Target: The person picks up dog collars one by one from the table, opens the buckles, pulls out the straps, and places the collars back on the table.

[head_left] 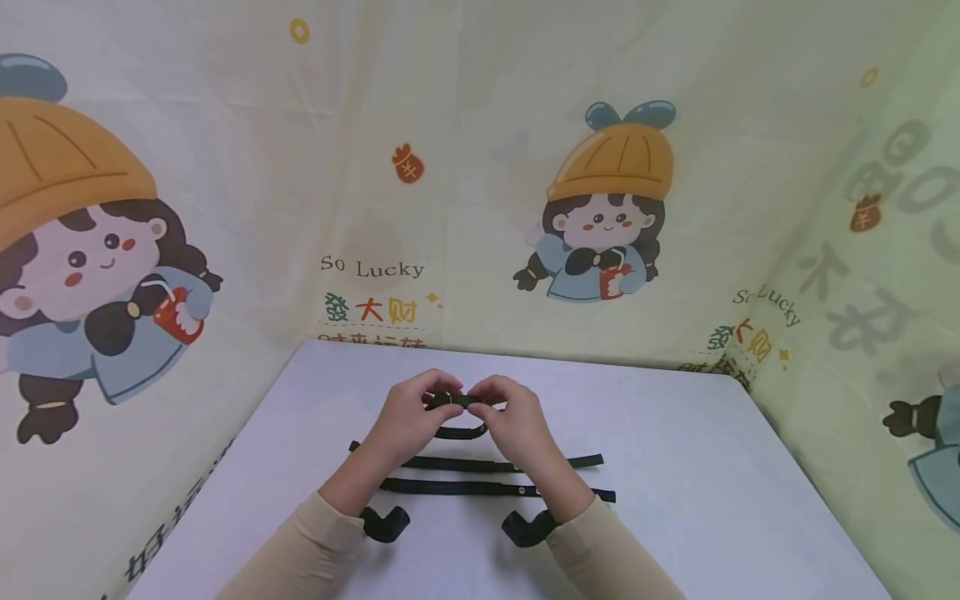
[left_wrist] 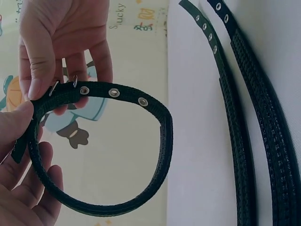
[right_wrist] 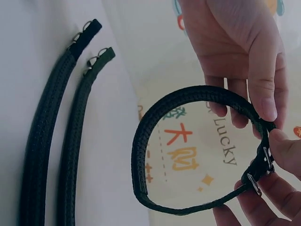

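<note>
Both hands hold one black dog collar (left_wrist: 164, 155) bent into a loop above the table. My left hand (head_left: 408, 408) pinches the strap between thumb and fingers. Its thumb meets the right thumb where the ends overlap, and a short strap tail shows by the left fingers in the left wrist view. My right hand (head_left: 517, 412) grips the overlap near the metal buckle (right_wrist: 268, 160) and a ring (right_wrist: 254, 183). Several eyelets (left_wrist: 114, 92) run along the strap. In the head view the fingers partly cover the buckle. Whether the tail passes through it I cannot tell.
Two more black collars, a farther one (head_left: 465, 463) and a nearer one (head_left: 457, 487), lie side by side across the white table (head_left: 675, 467) beneath the forearms. A curved black piece (head_left: 386, 525) shows beside each wrist. Printed cloth (head_left: 480, 250) hangs behind.
</note>
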{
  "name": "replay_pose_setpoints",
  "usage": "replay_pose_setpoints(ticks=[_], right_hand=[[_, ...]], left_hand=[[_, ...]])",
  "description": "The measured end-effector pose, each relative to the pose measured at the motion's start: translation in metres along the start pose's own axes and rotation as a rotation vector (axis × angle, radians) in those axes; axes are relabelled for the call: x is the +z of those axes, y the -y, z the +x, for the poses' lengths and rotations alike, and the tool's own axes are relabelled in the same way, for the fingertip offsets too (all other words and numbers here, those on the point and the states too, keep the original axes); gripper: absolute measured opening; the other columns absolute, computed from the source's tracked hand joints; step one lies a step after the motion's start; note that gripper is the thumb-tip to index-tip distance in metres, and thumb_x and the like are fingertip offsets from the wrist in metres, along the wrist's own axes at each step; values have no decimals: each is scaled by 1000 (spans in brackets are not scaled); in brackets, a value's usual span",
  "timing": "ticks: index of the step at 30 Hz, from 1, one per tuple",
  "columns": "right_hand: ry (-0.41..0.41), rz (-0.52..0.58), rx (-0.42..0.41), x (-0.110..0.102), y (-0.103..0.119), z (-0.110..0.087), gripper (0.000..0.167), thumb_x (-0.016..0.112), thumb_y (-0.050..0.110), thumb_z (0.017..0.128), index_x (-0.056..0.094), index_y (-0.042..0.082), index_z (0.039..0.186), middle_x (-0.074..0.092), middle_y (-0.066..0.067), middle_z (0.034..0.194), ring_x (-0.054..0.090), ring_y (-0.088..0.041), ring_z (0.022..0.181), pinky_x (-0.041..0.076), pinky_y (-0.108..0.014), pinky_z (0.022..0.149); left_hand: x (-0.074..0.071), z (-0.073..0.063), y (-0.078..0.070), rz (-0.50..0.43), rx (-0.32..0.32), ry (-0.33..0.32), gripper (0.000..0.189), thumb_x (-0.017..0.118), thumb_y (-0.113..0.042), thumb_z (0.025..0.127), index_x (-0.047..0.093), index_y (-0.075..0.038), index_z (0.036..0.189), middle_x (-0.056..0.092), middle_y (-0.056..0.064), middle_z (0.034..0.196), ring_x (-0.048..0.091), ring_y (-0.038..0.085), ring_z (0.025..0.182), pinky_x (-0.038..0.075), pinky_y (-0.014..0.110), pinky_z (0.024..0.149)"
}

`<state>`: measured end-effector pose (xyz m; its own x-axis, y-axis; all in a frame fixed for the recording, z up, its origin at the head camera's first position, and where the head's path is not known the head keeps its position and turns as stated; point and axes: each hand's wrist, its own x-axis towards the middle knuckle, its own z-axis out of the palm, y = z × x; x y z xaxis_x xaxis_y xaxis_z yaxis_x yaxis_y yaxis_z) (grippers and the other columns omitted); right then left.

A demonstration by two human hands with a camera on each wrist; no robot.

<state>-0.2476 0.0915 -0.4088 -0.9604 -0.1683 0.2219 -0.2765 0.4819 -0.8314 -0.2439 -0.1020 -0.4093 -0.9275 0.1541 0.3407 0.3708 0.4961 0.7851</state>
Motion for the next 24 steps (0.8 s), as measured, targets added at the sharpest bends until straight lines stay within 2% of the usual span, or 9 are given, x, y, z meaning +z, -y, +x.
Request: replay_pose_setpoints(ticks=[3,10,14,18,24], right_hand=[[-7,13,9,-1,1,-1,13,79,11,99,76,21,107,76,4,103,70,-19,102,64,-39,87],[-20,36,44,0,1,-1,12,75,10,101,73,20,109,76,1,106,70,-21,106,61,-42,88],[-8,62,58,-1,1,0,14,77,16,100,74,19,114,75,1,109,70,-22,106,60,-42,88],[8,67,38,-1,0,2,15,79,21,99,76,21,114,75,3,109,69,-21,105,59,-39,82],[27,71,24,0,-2,3,10,77,15,101,77,22,107,75,1,107,71,-21,102,61,-36,78]], left_hand=[[-1,0,1,0,5,-5,30,88,-10,90,76,-23,114,79,-7,108,70,11,102,58,39,93],[0,-1,3,-36,-27,-45,26,88,-10,89,77,-23,109,79,-8,101,70,14,92,60,27,79],[1,-1,4,-54,-38,-73,25,88,-9,89,77,-22,107,79,-8,100,72,13,94,60,26,80],[2,0,3,-69,-37,-79,24,88,-9,89,78,-20,108,79,-7,100,73,14,94,61,25,80],[3,0,2,-90,-35,-66,24,88,-8,89,78,-17,110,79,-7,101,74,13,95,62,24,82]])
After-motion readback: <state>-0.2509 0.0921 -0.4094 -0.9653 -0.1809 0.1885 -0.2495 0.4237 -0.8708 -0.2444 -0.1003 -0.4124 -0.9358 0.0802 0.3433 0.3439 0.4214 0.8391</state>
